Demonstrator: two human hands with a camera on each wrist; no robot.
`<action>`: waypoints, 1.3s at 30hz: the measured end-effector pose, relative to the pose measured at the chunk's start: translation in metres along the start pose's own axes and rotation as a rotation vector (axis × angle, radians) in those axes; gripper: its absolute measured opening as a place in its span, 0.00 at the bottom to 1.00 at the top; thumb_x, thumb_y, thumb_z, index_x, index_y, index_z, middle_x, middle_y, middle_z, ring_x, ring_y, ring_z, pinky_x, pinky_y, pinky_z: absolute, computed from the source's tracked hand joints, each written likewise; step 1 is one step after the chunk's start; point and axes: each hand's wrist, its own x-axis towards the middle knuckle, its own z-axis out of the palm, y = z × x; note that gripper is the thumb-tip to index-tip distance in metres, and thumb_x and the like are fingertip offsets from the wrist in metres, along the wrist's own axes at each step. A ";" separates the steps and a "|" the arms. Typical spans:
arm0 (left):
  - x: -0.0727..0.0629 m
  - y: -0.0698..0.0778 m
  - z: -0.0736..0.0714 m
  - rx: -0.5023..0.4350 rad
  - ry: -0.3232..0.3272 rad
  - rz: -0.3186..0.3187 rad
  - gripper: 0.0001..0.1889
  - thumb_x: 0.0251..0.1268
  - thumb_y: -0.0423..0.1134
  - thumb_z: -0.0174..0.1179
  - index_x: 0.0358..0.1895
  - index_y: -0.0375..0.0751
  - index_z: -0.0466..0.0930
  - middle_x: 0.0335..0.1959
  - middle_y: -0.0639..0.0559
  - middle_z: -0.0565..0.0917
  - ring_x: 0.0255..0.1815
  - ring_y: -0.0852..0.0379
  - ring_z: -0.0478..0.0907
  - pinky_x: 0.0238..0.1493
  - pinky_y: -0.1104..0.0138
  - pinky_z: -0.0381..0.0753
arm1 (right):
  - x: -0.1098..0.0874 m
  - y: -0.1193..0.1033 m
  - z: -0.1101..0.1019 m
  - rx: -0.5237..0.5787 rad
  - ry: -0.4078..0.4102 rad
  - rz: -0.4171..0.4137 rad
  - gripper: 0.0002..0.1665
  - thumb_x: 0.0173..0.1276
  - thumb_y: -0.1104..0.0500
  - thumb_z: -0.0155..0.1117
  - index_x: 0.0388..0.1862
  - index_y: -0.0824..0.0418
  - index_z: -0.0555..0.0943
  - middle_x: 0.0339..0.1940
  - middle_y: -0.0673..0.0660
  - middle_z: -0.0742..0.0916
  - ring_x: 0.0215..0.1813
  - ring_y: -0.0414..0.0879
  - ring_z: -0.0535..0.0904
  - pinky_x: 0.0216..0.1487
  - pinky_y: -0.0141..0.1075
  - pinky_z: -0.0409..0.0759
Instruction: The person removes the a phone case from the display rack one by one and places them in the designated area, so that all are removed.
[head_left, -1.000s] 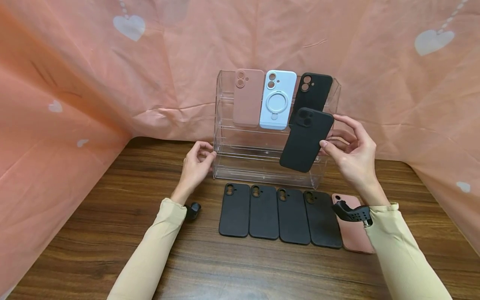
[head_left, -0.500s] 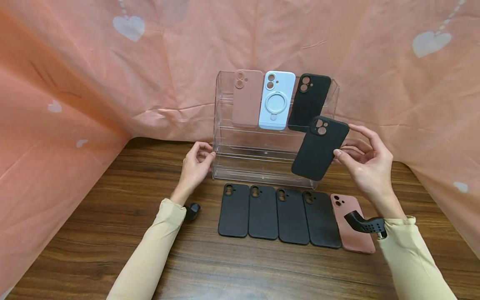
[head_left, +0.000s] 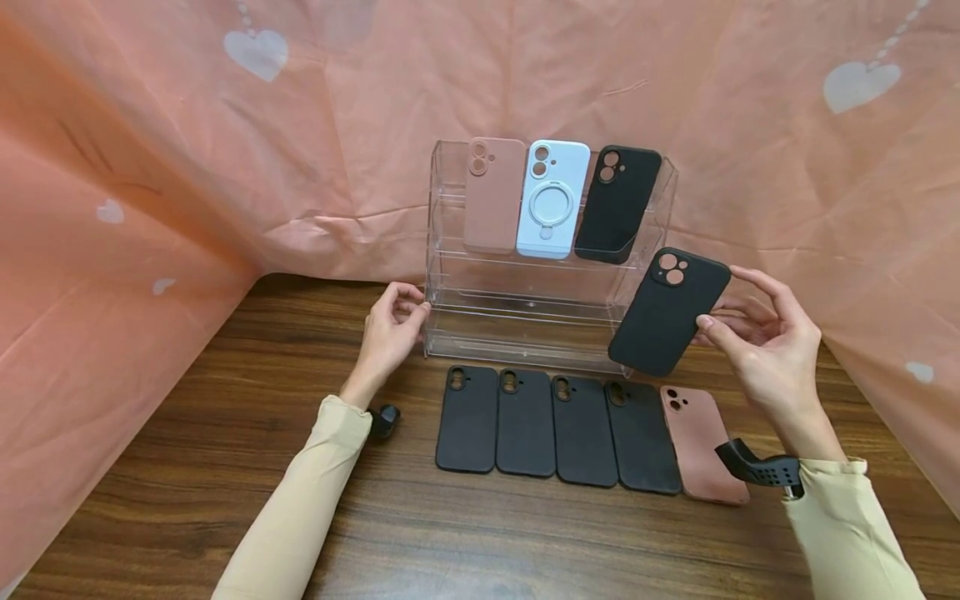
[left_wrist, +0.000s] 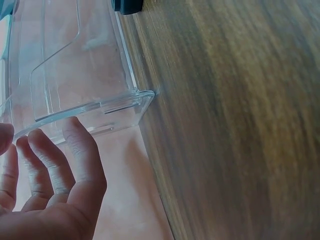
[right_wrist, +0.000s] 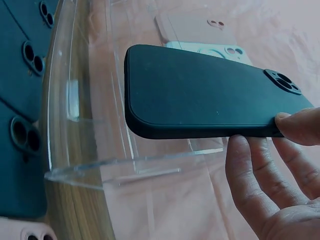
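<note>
My right hand pinches a black phone case by its side edge, thumb in front and fingers behind. The case is tilted in the air at the front right of a clear acrylic display stand. In the right wrist view the held case stretches across the stand. My left hand holds the stand's left side at its edge, fingers bent. A pink case, a white case with a ring and a black case lean on the top tier.
In front of the stand lies a row of several black cases, ending at the right with a pink case. All rest on the wooden table. A peach curtain hangs behind and at both sides.
My right hand has moved right and toward the front with the black case, which no longer overlaps the black case on the top tier. My left hand has stayed at the stand's side.
</note>
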 end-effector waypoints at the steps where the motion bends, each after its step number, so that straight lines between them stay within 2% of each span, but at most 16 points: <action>1: 0.000 0.000 0.000 -0.002 0.000 -0.001 0.09 0.72 0.38 0.61 0.50 0.40 0.77 0.36 0.45 0.84 0.35 0.39 0.86 0.39 0.44 0.89 | -0.001 -0.001 -0.002 0.004 0.001 0.005 0.43 0.55 0.90 0.59 0.71 0.68 0.71 0.37 0.57 0.90 0.35 0.44 0.91 0.35 0.34 0.90; 10: 0.000 0.001 -0.001 0.006 -0.008 -0.014 0.09 0.72 0.38 0.61 0.50 0.42 0.77 0.38 0.44 0.84 0.34 0.43 0.86 0.39 0.45 0.89 | -0.009 -0.001 -0.020 0.084 0.012 -0.004 0.44 0.55 0.93 0.54 0.71 0.73 0.68 0.36 0.60 0.90 0.33 0.48 0.91 0.35 0.37 0.90; 18: 0.001 0.001 -0.001 -0.004 -0.010 -0.015 0.09 0.72 0.38 0.61 0.49 0.41 0.76 0.39 0.43 0.84 0.36 0.40 0.86 0.40 0.44 0.89 | -0.015 -0.005 -0.036 0.025 0.033 0.019 0.44 0.55 0.92 0.55 0.72 0.72 0.68 0.36 0.59 0.90 0.34 0.46 0.91 0.34 0.36 0.90; 32: 0.000 0.002 -0.001 0.000 -0.010 -0.016 0.09 0.72 0.38 0.61 0.50 0.41 0.76 0.39 0.44 0.84 0.37 0.37 0.86 0.40 0.44 0.89 | -0.025 0.001 -0.057 0.062 0.016 0.004 0.44 0.54 0.95 0.50 0.72 0.77 0.66 0.38 0.60 0.91 0.36 0.47 0.92 0.33 0.34 0.90; 39: 0.000 0.002 -0.001 -0.004 -0.008 -0.020 0.09 0.72 0.38 0.61 0.50 0.41 0.76 0.38 0.44 0.84 0.37 0.38 0.86 0.40 0.44 0.89 | -0.030 0.002 -0.067 0.025 0.039 0.026 0.44 0.55 0.94 0.51 0.71 0.75 0.68 0.38 0.58 0.91 0.35 0.45 0.92 0.33 0.33 0.89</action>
